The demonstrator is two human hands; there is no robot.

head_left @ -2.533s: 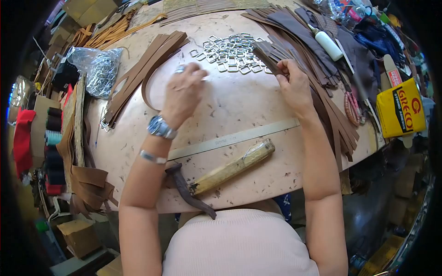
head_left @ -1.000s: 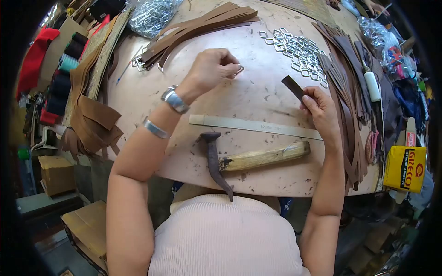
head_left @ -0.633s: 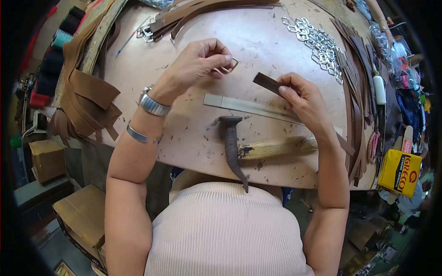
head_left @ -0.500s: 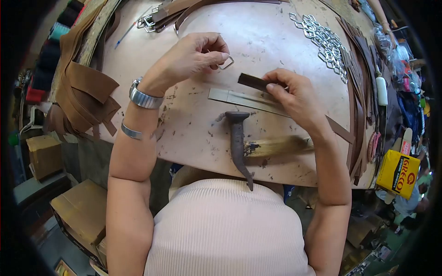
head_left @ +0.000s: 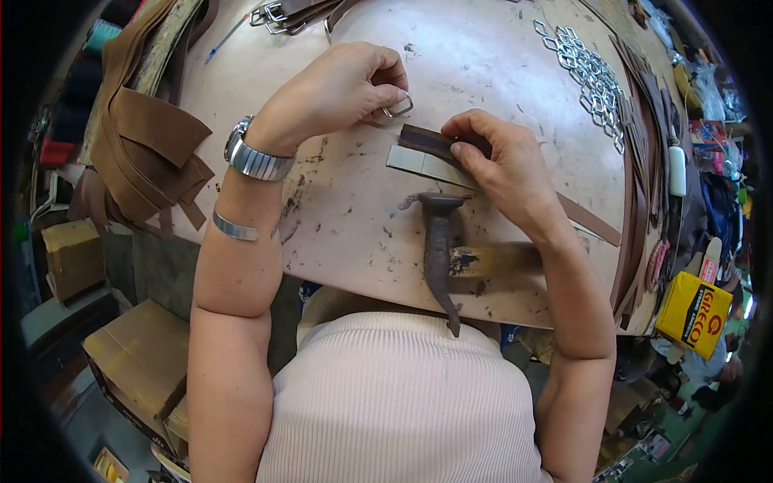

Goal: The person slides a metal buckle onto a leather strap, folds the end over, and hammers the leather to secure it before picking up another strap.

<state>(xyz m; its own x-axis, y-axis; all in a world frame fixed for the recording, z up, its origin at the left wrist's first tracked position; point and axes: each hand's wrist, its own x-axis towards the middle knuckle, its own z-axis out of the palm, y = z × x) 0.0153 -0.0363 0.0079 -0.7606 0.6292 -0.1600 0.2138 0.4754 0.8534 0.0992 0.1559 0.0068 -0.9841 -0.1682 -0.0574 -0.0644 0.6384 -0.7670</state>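
Pinching a rectangular metal ring [head_left: 403, 112] in the head view, the left hand [head_left: 342, 88] has it between thumb and fingers, with most of the loop poking out past the fingertips. Right hand's [head_left: 507, 169] gripping a dark brown leather strap [head_left: 427, 142], long axis running left from its fingers. Free end's just bodyward of the left fingertips, so that hand's nearer; ring and strap look apart. Pale flat strip [head_left: 412, 160] just beside the strap, hammer [head_left: 437, 241] bodyward of both hands' fingers.

Smooth, glossy metal ring [head_left: 411, 105] at the left fingertips [head_left: 393, 95]; matt, leather-looking strap [head_left: 425, 142] between the right fingers [head_left: 473, 122]; rough, dull metal hammer head [head_left: 437, 241] below.
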